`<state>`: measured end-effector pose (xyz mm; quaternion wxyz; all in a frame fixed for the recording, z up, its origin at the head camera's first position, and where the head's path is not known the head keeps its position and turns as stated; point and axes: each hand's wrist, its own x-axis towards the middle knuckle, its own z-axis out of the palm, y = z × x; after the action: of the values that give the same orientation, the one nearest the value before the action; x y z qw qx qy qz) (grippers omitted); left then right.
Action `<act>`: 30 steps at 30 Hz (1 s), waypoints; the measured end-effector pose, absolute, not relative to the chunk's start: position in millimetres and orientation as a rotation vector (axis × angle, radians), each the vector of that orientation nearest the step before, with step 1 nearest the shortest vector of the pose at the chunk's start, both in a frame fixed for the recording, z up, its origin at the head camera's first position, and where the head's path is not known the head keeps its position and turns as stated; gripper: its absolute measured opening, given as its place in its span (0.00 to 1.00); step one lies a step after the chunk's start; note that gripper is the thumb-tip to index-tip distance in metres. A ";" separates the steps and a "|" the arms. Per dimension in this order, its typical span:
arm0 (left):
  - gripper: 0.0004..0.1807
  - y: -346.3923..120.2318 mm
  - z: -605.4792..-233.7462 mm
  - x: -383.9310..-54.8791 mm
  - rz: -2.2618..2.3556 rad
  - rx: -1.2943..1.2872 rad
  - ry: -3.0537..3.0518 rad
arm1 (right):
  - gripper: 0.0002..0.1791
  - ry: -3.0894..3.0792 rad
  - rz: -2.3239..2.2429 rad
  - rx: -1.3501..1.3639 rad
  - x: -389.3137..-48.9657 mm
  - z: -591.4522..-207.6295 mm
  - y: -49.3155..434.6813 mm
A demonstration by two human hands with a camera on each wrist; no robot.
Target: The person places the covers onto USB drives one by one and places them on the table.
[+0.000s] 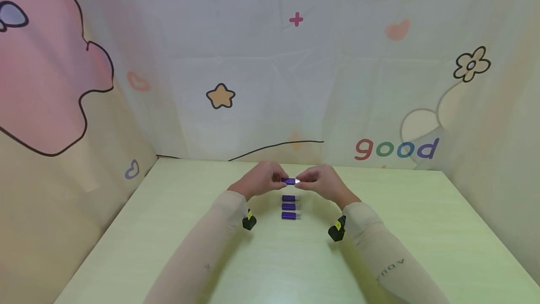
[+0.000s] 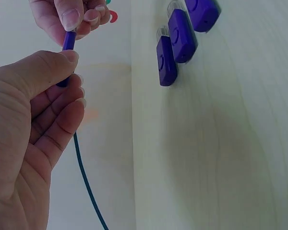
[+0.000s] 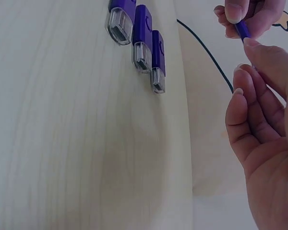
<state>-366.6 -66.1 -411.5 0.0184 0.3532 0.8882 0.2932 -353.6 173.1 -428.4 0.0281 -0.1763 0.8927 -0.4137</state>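
Note:
Both hands meet over the far part of the table around one purple USB flash drive (image 1: 289,181). The left hand (image 1: 262,179) pinches its purple body between thumb and fingers. At its other end, the clear cap is gripped by the fingertips of the right hand (image 1: 322,182). In the left wrist view the left thumb lies along the purple drive (image 2: 69,40). Nearer the person, three similar flash drives lie in a column, a far one (image 1: 288,198), a middle one (image 1: 288,207) and a near one (image 1: 288,216), their clear-capped ends pointing right.
The pale wooden table (image 1: 168,247) ends at a printed cloth backdrop (image 1: 261,60), which also rises on both sides. A black wrist camera (image 1: 249,220) sits by the left cuff, and another camera (image 1: 337,230) by the right cuff.

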 end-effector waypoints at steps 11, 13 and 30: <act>0.08 -63.8 -430.0 -385.6 0.903 1.043 2.773 | 0.09 2.773 -1.221 -0.567 -369.5 -441.7 170.4; 0.07 -63.3 -432.7 -388.8 0.893 1.036 2.783 | 0.09 2.779 -1.204 -0.569 -372.1 -443.9 169.3; 0.06 -53.6 -456.1 -406.4 0.801 0.957 2.769 | 0.07 2.818 -0.989 -0.628 -387.0 -457.4 168.5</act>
<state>-406.4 -53.6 -456.1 0.0521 0.3148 0.9104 0.2635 -387.0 168.5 -457.4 0.0449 -0.2055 0.9224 -0.3239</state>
